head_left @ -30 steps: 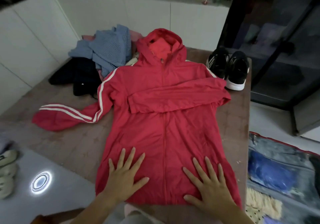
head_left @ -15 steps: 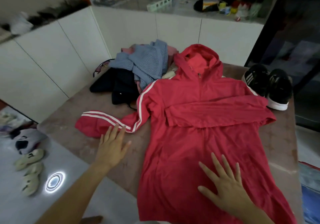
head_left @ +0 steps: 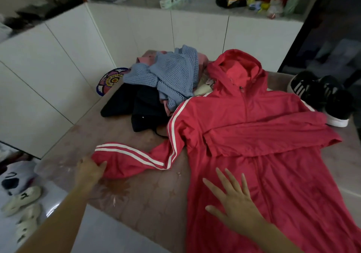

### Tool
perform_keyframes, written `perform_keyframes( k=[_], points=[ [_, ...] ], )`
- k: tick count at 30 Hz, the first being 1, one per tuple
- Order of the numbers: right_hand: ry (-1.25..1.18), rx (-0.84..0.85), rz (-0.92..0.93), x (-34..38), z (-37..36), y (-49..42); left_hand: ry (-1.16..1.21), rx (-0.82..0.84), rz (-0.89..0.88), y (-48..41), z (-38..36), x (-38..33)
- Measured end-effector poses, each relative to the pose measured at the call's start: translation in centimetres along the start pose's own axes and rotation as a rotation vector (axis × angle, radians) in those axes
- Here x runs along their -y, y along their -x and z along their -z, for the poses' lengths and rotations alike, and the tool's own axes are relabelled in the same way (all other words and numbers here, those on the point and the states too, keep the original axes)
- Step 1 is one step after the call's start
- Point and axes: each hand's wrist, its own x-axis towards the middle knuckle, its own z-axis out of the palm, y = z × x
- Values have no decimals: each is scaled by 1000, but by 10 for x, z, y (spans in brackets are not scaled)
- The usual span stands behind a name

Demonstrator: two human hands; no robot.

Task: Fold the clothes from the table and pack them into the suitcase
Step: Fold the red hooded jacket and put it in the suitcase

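Head camera shows the table [head_left: 136,204] carrying the red hooded jacket [head_left: 254,164], spread front-up, one sleeve crossed over its chest; the suitcase is out of view. A pile of unfolded clothes [head_left: 172,77] waits behind. The outstretched sleeve [head_left: 136,159] has its cuff apparently pinched by the left hand [head_left: 88,172], probably to fold it inward; blur hides the fingers. The right hand [head_left: 236,206], fingers spread flat, pins the body against sliding.

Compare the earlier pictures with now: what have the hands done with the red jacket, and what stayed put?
The left hand left the hem of the red hooded jacket, moved leftward and now grips the striped sleeve at its cuff. The right hand stays flat on the jacket's front. The other sleeve stays folded across the chest; clothes pile and black sneakers unmoved.
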Motion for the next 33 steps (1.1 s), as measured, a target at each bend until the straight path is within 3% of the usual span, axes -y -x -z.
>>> perform_keyframes(
  k=[5, 8, 12, 16, 18, 21, 24, 26, 29, 33],
  points=[
    [3, 25, -33, -1, 1, 0, 349, 44, 71, 11, 35, -27],
    [-79, -42, -65, 0, 12, -6, 574, -16, -163, 36, 73, -65],
    [-466, -249, -74, 9, 49, -18, 791, 137, -557, 115, 119, -122],
    [-714, -513, 123, 22, 104, -16, 459, 264, -1054, 203, 131, -166],
    [-620, -551, 208, 27, 124, -9, 306, 262, -1225, 235, 124, -180],
    [-465, -715, 227, 22, 132, 0, 406, 296, -1229, 242, 121, -195],
    [-620, -752, 218, 4, 143, 8, 534, 366, -1047, 201, 118, -212],
    [-726, -680, 303, -8, 154, 17, 345, 276, -1079, 165, 101, -222],
    [-670, -556, 369, -15, 168, 29, -77, 98, -1215, 128, 62, -239],
    [-615, -506, 403, -19, 174, 42, -707, 173, -1201, 110, 22, -258]
  ],
)
